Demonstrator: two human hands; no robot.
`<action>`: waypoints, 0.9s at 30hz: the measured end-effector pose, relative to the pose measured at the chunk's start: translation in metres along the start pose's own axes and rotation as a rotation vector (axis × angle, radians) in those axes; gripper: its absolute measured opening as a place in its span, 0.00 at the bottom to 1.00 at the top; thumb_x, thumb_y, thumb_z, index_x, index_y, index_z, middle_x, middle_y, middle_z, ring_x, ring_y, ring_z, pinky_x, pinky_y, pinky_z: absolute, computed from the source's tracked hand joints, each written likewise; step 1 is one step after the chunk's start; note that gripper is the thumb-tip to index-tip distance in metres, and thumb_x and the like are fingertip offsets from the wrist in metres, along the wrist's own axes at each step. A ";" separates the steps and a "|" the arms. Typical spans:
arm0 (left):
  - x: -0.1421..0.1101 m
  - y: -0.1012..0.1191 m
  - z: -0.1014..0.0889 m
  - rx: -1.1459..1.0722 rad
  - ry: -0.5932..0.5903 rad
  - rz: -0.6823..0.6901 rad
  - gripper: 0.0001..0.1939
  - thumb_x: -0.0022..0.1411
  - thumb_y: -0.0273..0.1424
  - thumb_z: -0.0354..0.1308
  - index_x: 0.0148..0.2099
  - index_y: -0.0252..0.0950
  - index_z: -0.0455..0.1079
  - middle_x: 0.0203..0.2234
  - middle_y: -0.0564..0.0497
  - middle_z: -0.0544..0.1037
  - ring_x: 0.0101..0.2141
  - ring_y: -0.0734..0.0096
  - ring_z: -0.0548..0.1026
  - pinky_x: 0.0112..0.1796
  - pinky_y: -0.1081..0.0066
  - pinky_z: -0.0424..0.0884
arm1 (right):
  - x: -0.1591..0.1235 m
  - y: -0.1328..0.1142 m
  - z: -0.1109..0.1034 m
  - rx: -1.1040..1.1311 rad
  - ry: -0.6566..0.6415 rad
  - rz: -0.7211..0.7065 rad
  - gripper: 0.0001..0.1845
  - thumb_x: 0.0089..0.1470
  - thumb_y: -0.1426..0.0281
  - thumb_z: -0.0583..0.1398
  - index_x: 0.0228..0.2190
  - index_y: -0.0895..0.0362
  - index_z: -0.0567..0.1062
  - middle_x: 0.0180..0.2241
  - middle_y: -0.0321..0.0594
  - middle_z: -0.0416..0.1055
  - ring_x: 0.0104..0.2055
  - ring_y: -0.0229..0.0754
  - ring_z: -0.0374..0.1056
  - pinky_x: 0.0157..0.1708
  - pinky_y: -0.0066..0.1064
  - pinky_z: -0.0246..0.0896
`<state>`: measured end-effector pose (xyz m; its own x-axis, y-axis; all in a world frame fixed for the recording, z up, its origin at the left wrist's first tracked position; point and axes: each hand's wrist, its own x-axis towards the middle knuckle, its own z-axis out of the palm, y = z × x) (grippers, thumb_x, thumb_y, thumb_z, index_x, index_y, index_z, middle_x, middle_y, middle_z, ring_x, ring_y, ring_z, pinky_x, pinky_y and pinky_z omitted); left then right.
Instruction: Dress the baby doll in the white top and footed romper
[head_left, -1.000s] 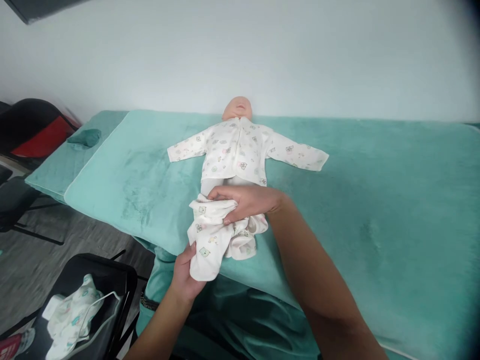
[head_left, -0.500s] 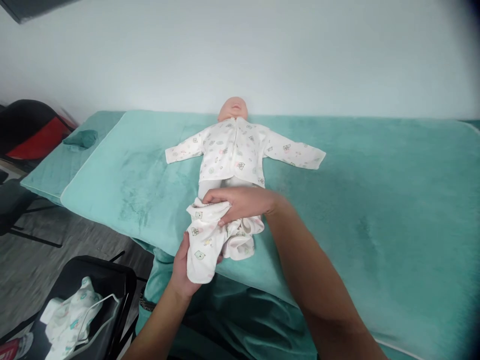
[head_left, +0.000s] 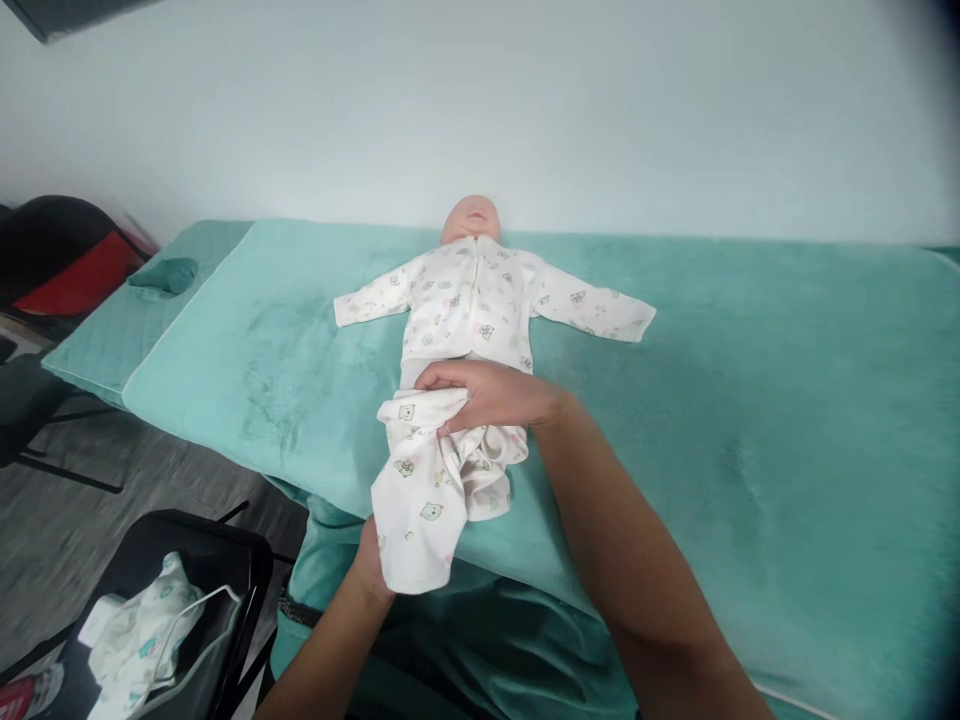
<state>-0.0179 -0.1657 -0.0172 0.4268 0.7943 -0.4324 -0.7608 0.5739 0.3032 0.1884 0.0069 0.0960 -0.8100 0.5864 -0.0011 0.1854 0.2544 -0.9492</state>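
Note:
A baby doll (head_left: 471,222) lies on its back on the teal-covered bed, wearing a white printed jacket (head_left: 469,305) with its sleeves spread out. Around its lower legs are white baby trousers (head_left: 420,490) with small animal prints, bunched on the right and stretched toward me on the left. My right hand (head_left: 499,395) pinches the waistband over the doll's legs, thumb below and fingers on top. Under the nearer trouser leg is my left hand (head_left: 371,565); its fingers are hidden by the cloth, so their grip does not show.
The teal bed (head_left: 712,400) runs along a pale wall. At lower left, a black chair (head_left: 217,545) holds crumpled printed cloth (head_left: 146,630) and a white wire hanger (head_left: 202,600). A red and black chair (head_left: 79,270) stands at the far left.
My left hand has slipped beneath the trouser leg, whose end now hangs lower and spreads wider. My right hand keeps its pinch on the waistband and has moved slightly up.

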 end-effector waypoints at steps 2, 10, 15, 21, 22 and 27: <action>-0.003 0.003 0.007 0.078 0.115 0.025 0.16 0.53 0.37 0.73 0.43 0.39 0.81 0.37 0.49 0.86 0.37 0.64 0.83 0.40 0.69 0.81 | 0.000 0.000 0.000 -0.004 0.030 0.001 0.26 0.48 0.60 0.70 0.50 0.49 0.77 0.52 0.37 0.76 0.54 0.50 0.72 0.53 0.40 0.65; 0.005 0.051 0.057 0.751 0.220 0.292 0.24 0.48 0.27 0.74 0.50 0.37 0.79 0.43 0.46 0.84 0.43 0.60 0.81 0.41 0.69 0.76 | -0.002 -0.007 0.001 -0.075 0.150 0.009 0.19 0.49 0.66 0.68 0.45 0.50 0.80 0.48 0.37 0.79 0.50 0.48 0.74 0.48 0.37 0.67; 0.021 0.080 0.043 0.819 0.263 0.362 0.21 0.43 0.23 0.74 0.41 0.36 0.77 0.34 0.51 0.83 0.35 0.67 0.79 0.34 0.73 0.71 | 0.002 -0.006 0.008 -0.134 0.258 0.023 0.13 0.52 0.68 0.63 0.41 0.50 0.81 0.45 0.34 0.80 0.47 0.45 0.75 0.46 0.35 0.66; 0.036 0.097 0.038 0.937 0.307 0.484 0.18 0.44 0.24 0.72 0.39 0.35 0.74 0.32 0.54 0.79 0.31 0.73 0.75 0.33 0.74 0.69 | 0.011 -0.004 0.019 -0.256 0.490 0.001 0.11 0.52 0.73 0.60 0.38 0.53 0.79 0.42 0.36 0.80 0.44 0.44 0.74 0.45 0.35 0.64; 0.039 0.100 0.039 0.955 0.290 0.490 0.18 0.45 0.24 0.72 0.39 0.35 0.74 0.33 0.53 0.79 0.32 0.73 0.75 0.34 0.74 0.69 | 0.011 -0.005 0.020 -0.280 0.483 0.008 0.12 0.51 0.73 0.60 0.38 0.53 0.79 0.42 0.36 0.80 0.44 0.45 0.73 0.45 0.35 0.63; 0.056 0.110 0.045 1.037 0.253 0.535 0.15 0.47 0.28 0.72 0.37 0.35 0.73 0.32 0.54 0.79 0.32 0.72 0.74 0.37 0.72 0.70 | 0.005 -0.011 0.014 -0.287 0.289 0.035 0.22 0.52 0.72 0.61 0.50 0.50 0.76 0.50 0.37 0.78 0.50 0.47 0.73 0.47 0.35 0.64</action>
<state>-0.0550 -0.0494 0.0304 -0.0209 0.9866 -0.1620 -0.0057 0.1620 0.9868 0.1747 -0.0041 0.1019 -0.6183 0.7801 0.0954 0.3913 0.4109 -0.8235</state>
